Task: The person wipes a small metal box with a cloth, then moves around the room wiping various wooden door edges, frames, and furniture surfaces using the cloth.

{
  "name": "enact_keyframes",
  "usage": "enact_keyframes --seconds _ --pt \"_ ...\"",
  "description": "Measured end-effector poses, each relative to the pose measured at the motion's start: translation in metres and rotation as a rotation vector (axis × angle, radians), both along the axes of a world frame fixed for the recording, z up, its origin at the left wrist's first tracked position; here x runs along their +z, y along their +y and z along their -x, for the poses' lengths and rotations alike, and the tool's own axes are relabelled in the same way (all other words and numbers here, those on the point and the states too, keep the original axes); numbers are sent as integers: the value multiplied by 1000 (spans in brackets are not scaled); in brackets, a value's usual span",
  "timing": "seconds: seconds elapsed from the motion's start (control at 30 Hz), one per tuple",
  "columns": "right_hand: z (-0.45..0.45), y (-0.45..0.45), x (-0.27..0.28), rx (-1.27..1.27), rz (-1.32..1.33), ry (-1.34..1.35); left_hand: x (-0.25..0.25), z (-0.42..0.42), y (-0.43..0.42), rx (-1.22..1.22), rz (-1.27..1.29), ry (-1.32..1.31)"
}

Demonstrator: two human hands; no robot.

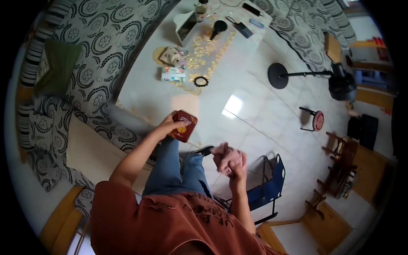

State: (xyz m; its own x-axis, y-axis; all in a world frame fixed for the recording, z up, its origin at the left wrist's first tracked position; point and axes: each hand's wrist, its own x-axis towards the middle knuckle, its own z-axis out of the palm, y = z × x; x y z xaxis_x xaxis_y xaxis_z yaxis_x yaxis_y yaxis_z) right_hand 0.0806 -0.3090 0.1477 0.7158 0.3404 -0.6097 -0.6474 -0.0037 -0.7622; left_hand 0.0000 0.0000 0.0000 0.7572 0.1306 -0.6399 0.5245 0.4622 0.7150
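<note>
My left hand point(170, 124) grips a dark red tin point(186, 126) with a gold emblem on its face, thumb lying across the front. The tin is held up above my knees, close to the near edge of the glossy table point(140, 95). A crumpled pink cloth point(226, 157) is bunched in my right hand point(238, 169), off to the right of my legs. Its folds hide most of those fingers.
On the table are a black bead bracelet point(201, 81), a tissue pack point(173, 74), a black round-headed object point(219, 29) and a framed stand point(185, 28). A blue folding chair point(267, 187), a black fan point(278, 75) and a stool point(318, 120) stand on the floor.
</note>
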Motion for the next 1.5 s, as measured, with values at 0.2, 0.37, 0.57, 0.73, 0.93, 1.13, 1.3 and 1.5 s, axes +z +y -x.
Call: enact_keyframes --seconds 0.2,0.37,0.57,0.73,0.93,1.13,1.3,1.5 --pt "-16 -16 95 261 291 -855 143 5 -154 181 182 -208" --pt "7 -54 118 415 403 -1122 197 -4 -209 418 276 -260" --pt "44 -110 141 418 485 -1225 222 -6 -239 308 162 -291" --pt "16 -133 147 191 405 -1318 241 4 -267 34 124 -323" --pt "18 -148 159 216 336 -1262 255 -2 -295 250 274 -356" --pt "39 -165 146 142 300 -1185 258 -2 -297 209 222 -351" --pt "27 -180 162 37 109 -1052 279 4 -284 46 368 -539" --pt "38 -181 179 109 256 -1215 256 8 -300 -2 829 -430"
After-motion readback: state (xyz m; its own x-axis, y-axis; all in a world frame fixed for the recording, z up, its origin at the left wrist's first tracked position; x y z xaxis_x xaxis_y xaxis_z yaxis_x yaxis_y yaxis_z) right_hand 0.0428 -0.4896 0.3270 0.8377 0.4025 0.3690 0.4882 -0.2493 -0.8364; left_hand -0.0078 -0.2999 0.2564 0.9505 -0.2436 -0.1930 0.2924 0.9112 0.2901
